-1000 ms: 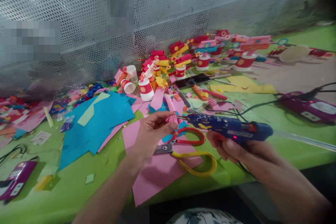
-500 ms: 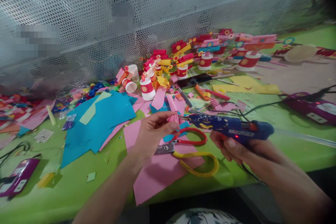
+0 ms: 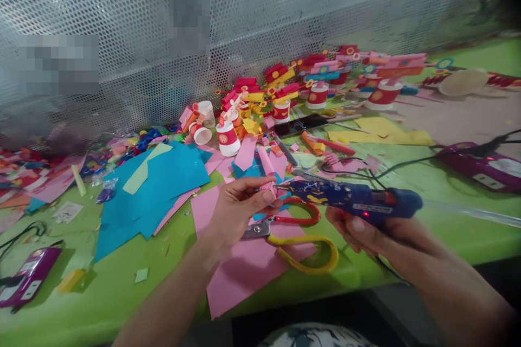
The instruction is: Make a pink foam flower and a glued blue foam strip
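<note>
Between its thumb and fingers my left hand [image 3: 236, 207] pinches a small pink pleated paper piece [image 3: 267, 187]. My right hand [image 3: 372, 233] grips a blue hot glue gun [image 3: 345, 198] by its handle, with a red light lit on its side. The gun's nozzle points left and meets the pink piece or lies very close to it; contact is hard to make out. Below both hands, scissors [image 3: 307, 254] with one red and one yellow handle loop lie on a pink sheet [image 3: 244, 276]. A clear glue stick [image 3: 472, 211] extends from the gun's back.
Blue sheets [image 3: 175, 173] lie to the left. Several decorated paper cups [image 3: 228, 138] line the back, before a perforated metal screen [image 3: 244, 16]. Purple power strips [image 3: 30, 276] sit at both sides, with a black cable [image 3: 407, 162] crossing on the right. A phone [image 3: 301, 124] lies mid-table.
The pink pleated piece has turned a little in my left fingers, which have shifted slightly. The glue gun's nozzle has dipped a little lower against or near it.
</note>
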Demonstrator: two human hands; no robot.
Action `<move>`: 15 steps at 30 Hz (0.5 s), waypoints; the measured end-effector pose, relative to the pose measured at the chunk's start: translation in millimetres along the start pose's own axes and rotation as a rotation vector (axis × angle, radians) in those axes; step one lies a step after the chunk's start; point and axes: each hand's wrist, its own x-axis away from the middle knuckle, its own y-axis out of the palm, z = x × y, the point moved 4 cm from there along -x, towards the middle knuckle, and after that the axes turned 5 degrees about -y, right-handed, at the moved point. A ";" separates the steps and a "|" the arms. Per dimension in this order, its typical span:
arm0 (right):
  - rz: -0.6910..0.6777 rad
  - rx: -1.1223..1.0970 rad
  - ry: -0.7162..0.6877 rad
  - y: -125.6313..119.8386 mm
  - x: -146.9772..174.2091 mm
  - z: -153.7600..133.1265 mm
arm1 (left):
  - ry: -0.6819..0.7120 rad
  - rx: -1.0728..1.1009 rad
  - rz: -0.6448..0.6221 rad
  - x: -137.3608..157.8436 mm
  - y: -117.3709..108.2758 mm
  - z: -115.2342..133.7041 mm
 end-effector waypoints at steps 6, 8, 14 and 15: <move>0.000 -0.052 0.022 -4.1 3.4 -2.2 | -0.026 0.001 0.015 0.0 0.8 -0.9; -0.007 -0.037 0.025 -3.9 4.3 -0.8 | -0.032 -0.006 0.023 0.1 1.3 -0.5; 0.012 -0.059 0.025 -2.4 5.3 -4.6 | -0.052 -0.012 0.020 1.2 2.0 0.1; 0.000 -0.071 0.026 -2.0 5.2 -5.4 | -0.055 -0.012 0.019 1.3 1.9 0.0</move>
